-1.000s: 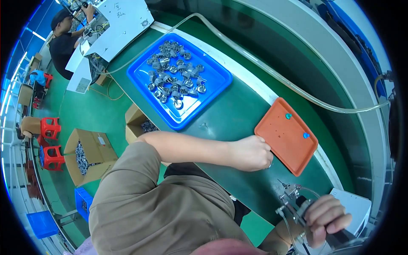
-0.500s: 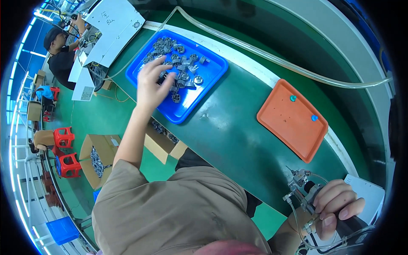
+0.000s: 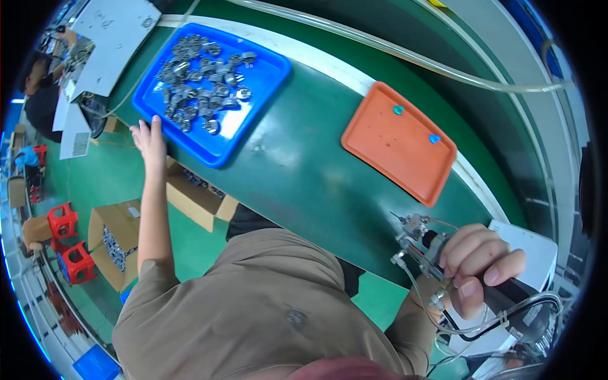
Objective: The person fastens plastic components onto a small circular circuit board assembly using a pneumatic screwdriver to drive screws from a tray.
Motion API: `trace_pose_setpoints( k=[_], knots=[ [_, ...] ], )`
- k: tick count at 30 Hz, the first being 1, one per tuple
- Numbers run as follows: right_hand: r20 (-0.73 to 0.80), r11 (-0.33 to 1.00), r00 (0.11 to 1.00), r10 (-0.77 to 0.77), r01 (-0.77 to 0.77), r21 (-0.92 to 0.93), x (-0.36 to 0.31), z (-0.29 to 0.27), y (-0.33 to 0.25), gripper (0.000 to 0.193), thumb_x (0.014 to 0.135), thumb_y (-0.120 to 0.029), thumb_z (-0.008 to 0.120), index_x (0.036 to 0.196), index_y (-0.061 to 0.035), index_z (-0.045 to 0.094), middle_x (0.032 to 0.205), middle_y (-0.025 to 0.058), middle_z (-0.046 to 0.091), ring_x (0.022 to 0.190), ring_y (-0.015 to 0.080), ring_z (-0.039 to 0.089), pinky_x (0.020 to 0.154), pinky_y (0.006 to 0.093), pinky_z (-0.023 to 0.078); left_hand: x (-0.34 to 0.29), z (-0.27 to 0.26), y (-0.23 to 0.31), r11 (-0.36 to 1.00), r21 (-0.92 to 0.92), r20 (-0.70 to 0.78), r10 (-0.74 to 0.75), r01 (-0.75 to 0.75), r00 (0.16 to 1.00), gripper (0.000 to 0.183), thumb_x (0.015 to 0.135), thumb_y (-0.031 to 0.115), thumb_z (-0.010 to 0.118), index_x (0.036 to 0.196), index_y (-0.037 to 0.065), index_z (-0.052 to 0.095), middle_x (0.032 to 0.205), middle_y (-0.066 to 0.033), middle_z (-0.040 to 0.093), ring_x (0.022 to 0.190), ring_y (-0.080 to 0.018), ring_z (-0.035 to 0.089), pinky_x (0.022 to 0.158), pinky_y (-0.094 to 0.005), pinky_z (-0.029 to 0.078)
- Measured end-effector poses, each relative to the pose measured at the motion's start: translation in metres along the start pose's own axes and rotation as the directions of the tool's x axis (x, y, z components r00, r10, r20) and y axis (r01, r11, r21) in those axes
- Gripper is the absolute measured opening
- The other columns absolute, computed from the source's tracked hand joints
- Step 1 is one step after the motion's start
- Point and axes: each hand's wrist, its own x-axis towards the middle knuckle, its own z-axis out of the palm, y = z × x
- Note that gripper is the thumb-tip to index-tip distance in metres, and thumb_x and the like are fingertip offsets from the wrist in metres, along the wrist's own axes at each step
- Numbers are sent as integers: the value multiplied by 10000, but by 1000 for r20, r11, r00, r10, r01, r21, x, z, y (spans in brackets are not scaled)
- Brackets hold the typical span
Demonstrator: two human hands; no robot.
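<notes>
My left hand [image 3: 151,142] is at the near left edge of the blue tray [image 3: 253,130], fingers stretched and apart, with no part visible in it. One fingertip overlaps the tray's rim; whether it touches I cannot tell. Many small grey round parts with metal faces [image 3: 199,79] lie loosely piled in that tray. At the lower right, my right hand [image 3: 478,263] is wrapped round the black handle of a dispensing gun [image 3: 418,237], which has a metal head, a thin needle tip and clear tubes. The needle points up and left over the green table.
An orange tray [image 3: 399,152] holds a teal and a blue small cap. A clear hose [image 3: 405,60] runs along the far side. Below the table edge stands an open carton [image 3: 193,199] of parts; another carton [image 3: 114,244] and red stools [image 3: 76,259] are at left.
My left hand has drawn back from over the parts to the blue tray's near edge. The view has shifted, so both trays sit further left and up. My right hand keeps hold of the gun.
</notes>
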Motion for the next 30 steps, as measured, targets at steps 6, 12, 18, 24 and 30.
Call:
trace_pose_setpoints(
  k=[6,12,18,24,30],
  knots=[
    [-14,999,999,41,-42,-25,-5,6,-2,393,759,59,740,1043,-89,512,622,32,558,504,208,565,468,343,473,-22,-27,67,805,-510,136,-273,303,952,512,947,369,646,1312,10,622,1588,-258,338,1453,-357,354,1185,-465,285],
    [-144,993,989,-41,25,-111,-14,17,5,283,866,-96,699,1028,-115,467,607,-12,502,488,137,507,462,283,454,-45,-75,87,283,-795,373,-470,537,800,170,926,144,620,1055,88,523,853,5,590,692,-84,547,606,-250,456],
    [-113,996,994,9,-18,-85,-11,19,5,269,874,-95,684,1028,-115,465,613,-8,494,501,135,505,475,275,449,-80,-135,-17,-88,-781,548,-573,619,610,83,919,176,552,970,112,565,916,-76,647,831,-233,652,804,-409,568],
    [-71,998,997,34,-38,-55,-12,23,7,245,894,-111,664,1035,-110,464,627,-10,483,511,131,488,493,293,445,-159,-189,-110,-73,-792,482,-682,606,549,314,880,230,513,1135,73,610,1088,-131,697,962,-287,673,905,-464,565],
    [-33,998,999,40,-38,47,-10,25,3,179,923,-71,568,1089,-84,501,657,8,423,567,141,425,565,299,379,-263,-121,-207,-234,-852,449,-787,469,423,196,812,156,526,997,99,559,970,-96,613,955,-288,625,908,-495,553]
  ],
)
